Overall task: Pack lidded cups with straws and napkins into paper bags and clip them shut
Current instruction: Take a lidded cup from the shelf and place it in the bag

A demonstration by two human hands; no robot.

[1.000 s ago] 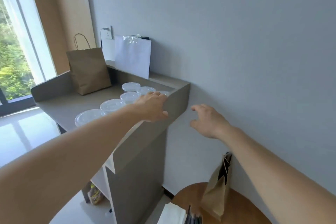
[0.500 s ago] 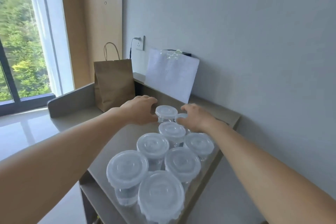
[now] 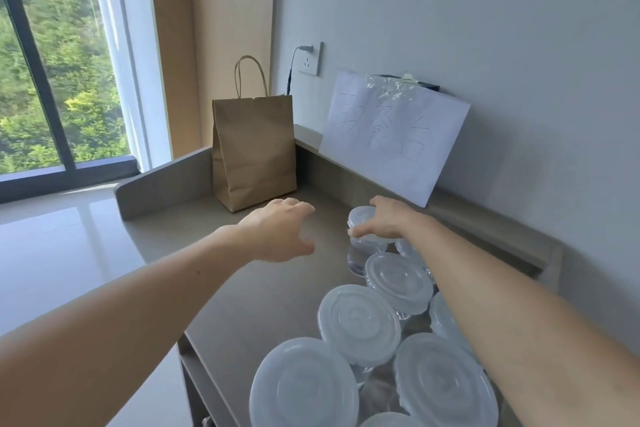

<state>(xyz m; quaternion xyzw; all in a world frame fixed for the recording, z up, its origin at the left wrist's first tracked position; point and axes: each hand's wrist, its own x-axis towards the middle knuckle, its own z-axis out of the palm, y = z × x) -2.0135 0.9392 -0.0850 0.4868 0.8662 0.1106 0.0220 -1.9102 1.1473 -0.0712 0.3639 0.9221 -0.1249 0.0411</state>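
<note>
Under the right hand (image 3: pixel 388 222) stands a clear lidded cup (image 3: pixel 360 218), upright on the worktop (image 3: pixel 242 288); the hand lies over its lid from above, fingers curled over the far rim and thumb at the near edge, gripping the lid; whether the cup is lifted off the worktop cannot be told. Behind that hand's wrist, toward the person, the other cups (image 3: pixel 360 319) crowd together, all lidded, some touching. Left of the right hand, apart from the cup, the left hand (image 3: pixel 280 232) hovers palm down above bare worktop, fingers loosely spread, thumb out, holding nothing. Beyond the left hand a brown paper bag (image 3: pixel 254 149) stands upright, handles up; beyond the right hand a white sheet (image 3: pixel 391 139) with writing leans on the wall; a socket (image 3: pixel 310 61) sits on the wall above the bag.
</note>
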